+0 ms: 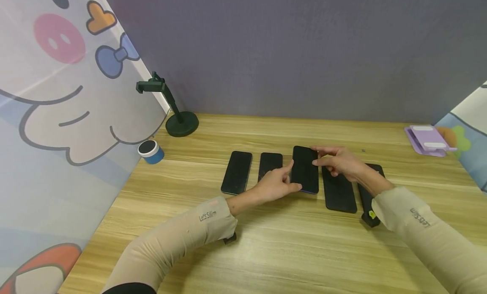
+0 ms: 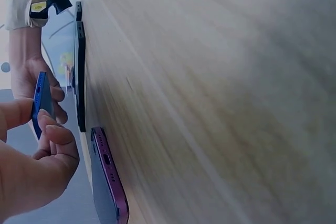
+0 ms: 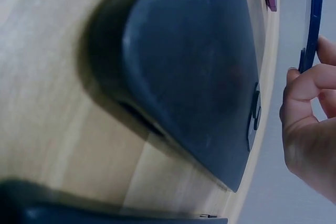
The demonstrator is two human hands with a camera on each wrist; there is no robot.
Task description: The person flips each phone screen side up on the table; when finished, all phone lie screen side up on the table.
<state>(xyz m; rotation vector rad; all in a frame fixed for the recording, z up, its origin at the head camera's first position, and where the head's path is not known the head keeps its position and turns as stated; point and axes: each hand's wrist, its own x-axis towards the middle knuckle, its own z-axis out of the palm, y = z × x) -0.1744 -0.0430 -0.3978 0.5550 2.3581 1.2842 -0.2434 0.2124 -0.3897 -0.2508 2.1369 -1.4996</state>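
Both hands hold a blue-edged smartphone (image 1: pixel 305 169) lifted above the table, its dark screen facing up. My left hand (image 1: pixel 277 184) pinches its near left part; in the left wrist view, thumb and fingers grip the blue phone (image 2: pixel 41 98) near its port end. My right hand (image 1: pixel 338 162) pinches the far right edge, also seen on the blue phone (image 3: pixel 314 22) in the right wrist view. Left of it lie a black-screened phone (image 1: pixel 236 172) and a purple-edged phone (image 1: pixel 270 160), partly covered by my left hand. On the right lies a larger dark phone (image 1: pixel 340 192).
Another long dark phone (image 1: pixel 366 196) lies partly under my right forearm. A dark green stand (image 1: pixel 181 124) and a blue-and-white round container (image 1: pixel 152 152) are at the back left. At the back right sits a purple folding stand (image 1: pixel 428 139). A grey partition (image 1: pixel 289 57) borders the table's far edge.
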